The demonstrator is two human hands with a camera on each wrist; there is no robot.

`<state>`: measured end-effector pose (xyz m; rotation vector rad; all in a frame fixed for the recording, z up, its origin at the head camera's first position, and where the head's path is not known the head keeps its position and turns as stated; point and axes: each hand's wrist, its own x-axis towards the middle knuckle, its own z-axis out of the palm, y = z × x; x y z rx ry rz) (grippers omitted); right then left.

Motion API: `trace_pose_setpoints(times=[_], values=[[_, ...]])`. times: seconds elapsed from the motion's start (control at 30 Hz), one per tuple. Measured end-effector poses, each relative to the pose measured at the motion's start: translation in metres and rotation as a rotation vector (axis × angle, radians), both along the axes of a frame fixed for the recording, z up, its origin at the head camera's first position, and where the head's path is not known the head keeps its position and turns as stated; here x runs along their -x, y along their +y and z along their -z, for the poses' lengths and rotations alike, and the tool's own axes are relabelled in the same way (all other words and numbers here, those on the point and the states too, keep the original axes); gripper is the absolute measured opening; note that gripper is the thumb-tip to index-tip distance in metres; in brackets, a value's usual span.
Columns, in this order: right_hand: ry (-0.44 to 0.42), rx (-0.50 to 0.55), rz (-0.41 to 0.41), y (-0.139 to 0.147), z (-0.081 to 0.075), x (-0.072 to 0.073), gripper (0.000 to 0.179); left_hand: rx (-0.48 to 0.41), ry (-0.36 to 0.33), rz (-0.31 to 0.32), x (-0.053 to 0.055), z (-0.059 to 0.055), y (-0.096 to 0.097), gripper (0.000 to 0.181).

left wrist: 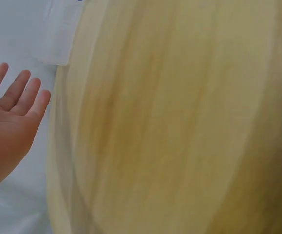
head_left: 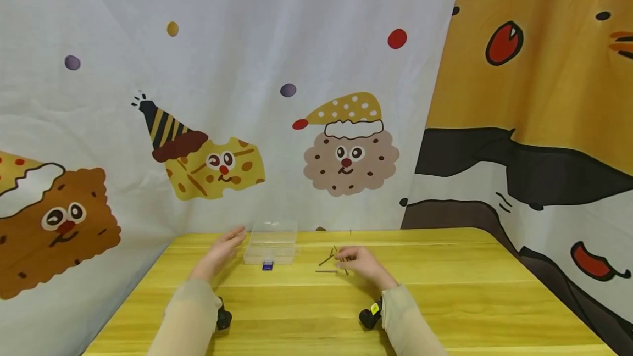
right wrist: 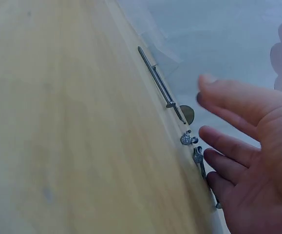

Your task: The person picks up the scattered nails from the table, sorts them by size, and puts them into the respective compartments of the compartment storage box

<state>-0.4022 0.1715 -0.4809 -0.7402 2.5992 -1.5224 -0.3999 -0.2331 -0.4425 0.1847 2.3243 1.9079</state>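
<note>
Toward the far side of the table point(head_left: 296, 306) stands the box point(head_left: 283, 257), a tab point(head_left: 267, 265) at its front. The left hand point(head_left: 221, 251) is just left of it. Nails point(head_left: 326, 261) lie right of the box, the right hand point(head_left: 362, 264) at their right. Cloth point(head_left: 277, 32) hangs behind the table.

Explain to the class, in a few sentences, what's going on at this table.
A person has both hands over a wooden table. The right hand is by a small group of loose nails, fingers relaxed, with no nail visible in its grasp. The open left hand is beside a clear plastic box with a blue latch at its front. The nails in view lie outside the box.
</note>
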Motion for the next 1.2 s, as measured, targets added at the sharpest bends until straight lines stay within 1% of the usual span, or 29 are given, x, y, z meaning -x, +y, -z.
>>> trace_pose_setpoints(times=[0.1, 0.17, 0.33, 0.43, 0.53, 0.67, 0.77, 0.97, 1.2], values=[[0.014, -0.048, -0.012, -0.001, 0.000, 0.001, 0.027, -0.010, 0.001, -0.004, 0.002, 0.004, 0.002, 0.062], [0.014, -0.059, -0.020, -0.002, 0.000, 0.001, 0.025, -0.004, -0.003, -0.005, 0.003, 0.007, 0.002, 0.062], [0.007, -0.071, -0.032, -0.005, 0.000, -0.001, 0.021, 0.051, -0.009, -0.005, 0.004, 0.013, 0.001, 0.060], [0.006, -0.075, -0.028, -0.005, 0.001, -0.002, 0.018, 0.087, 0.007, 0.013, 0.006, 0.016, 0.001, 0.059], [0.022, -0.083, -0.014, -0.005, 0.002, -0.001, 0.016, 0.095, 0.023, 0.032, 0.007, 0.018, 0.000, 0.059], [0.033, -0.099, -0.003, -0.005, 0.004, 0.000, 0.013, 0.109, 0.014, 0.055, 0.006, 0.019, -0.001, 0.058], [0.036, -0.098, -0.005, -0.005, 0.004, -0.001, 0.011, 0.119, 0.005, 0.061, 0.004, 0.019, 0.000, 0.058], [0.055, -0.100, 0.008, -0.006, 0.003, -0.003, 0.009, 0.110, 0.010, 0.046, 0.003, 0.019, 0.004, 0.057], [0.071, -0.092, 0.015, -0.006, 0.005, -0.005, 0.007, 0.080, -0.029, -0.018, 0.004, 0.025, 0.008, 0.059]])
